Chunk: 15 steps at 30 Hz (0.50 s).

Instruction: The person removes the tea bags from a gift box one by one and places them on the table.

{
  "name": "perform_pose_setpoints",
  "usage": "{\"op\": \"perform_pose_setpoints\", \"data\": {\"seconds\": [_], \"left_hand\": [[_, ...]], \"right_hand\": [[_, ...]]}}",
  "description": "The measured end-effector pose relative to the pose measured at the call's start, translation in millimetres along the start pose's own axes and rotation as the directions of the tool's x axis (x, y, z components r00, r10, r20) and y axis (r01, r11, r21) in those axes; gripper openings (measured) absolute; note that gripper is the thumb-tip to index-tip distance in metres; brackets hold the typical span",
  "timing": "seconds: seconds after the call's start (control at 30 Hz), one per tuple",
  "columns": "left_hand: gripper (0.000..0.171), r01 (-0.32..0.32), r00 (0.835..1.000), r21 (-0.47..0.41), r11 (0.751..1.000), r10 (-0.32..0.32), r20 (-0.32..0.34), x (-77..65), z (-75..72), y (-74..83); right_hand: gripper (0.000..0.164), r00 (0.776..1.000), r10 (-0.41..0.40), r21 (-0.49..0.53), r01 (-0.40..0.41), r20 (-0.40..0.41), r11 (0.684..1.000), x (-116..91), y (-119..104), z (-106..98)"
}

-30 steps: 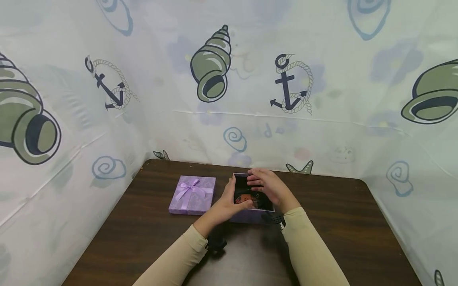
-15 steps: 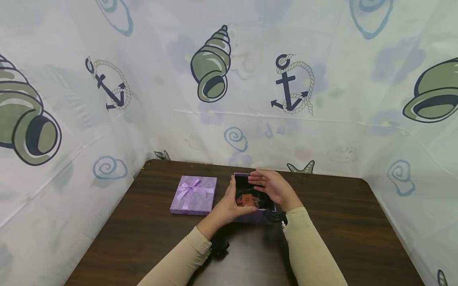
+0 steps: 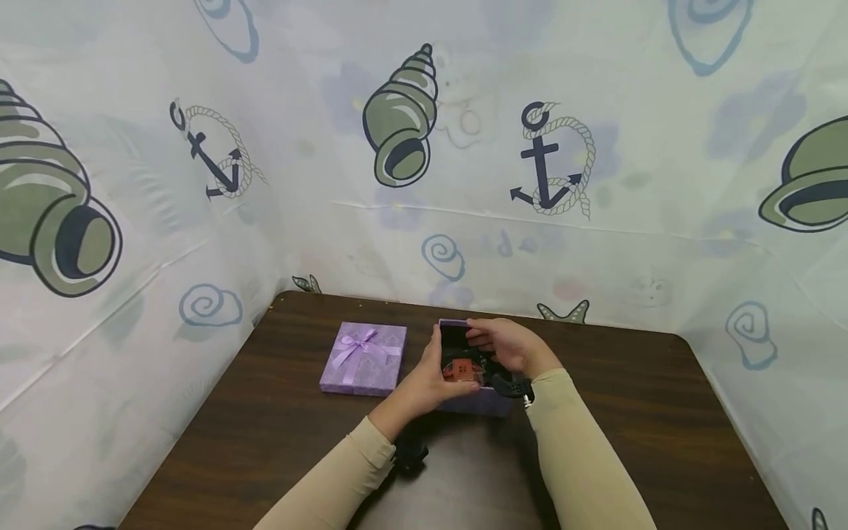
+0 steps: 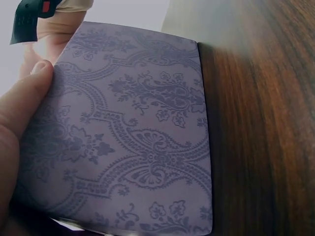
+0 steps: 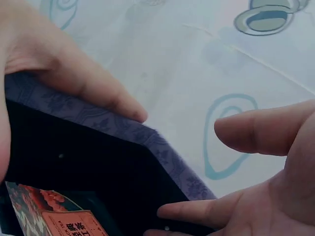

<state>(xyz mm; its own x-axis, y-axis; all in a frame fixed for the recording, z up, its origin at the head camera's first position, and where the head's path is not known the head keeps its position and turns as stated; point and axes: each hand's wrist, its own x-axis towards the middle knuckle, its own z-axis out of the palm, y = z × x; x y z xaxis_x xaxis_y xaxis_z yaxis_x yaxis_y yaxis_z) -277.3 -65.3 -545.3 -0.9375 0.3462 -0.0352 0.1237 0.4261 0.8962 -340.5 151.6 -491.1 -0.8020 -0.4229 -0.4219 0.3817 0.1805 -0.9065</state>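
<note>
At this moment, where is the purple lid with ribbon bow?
In the head view, the purple lid lies bow up on the dark table, to the left of the open box that the left hand holds, with a gap between them.

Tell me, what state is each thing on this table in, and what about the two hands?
Purple box: open, lid off, resting on the table.
Lid: lying flat beside the box, top up.
Ribbon bow: tied.
Orange-labelled packet: inside the box; cannot tell if sealed.
Left hand: holding the box's side.
Right hand: fingers reaching into the box, thumb apart.
</note>
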Motion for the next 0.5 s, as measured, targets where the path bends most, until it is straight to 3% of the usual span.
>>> {"op": "perform_pose_setpoints", "data": {"seconds": [0.5], "left_hand": [[0.144,-0.006,1.000,0.002,1.000,0.006,0.009,-1.9,-2.3,-1.4]], "right_hand": [[0.066,0.999,0.002,-0.178,-0.011,-0.049,0.984,1,2,11]]}}
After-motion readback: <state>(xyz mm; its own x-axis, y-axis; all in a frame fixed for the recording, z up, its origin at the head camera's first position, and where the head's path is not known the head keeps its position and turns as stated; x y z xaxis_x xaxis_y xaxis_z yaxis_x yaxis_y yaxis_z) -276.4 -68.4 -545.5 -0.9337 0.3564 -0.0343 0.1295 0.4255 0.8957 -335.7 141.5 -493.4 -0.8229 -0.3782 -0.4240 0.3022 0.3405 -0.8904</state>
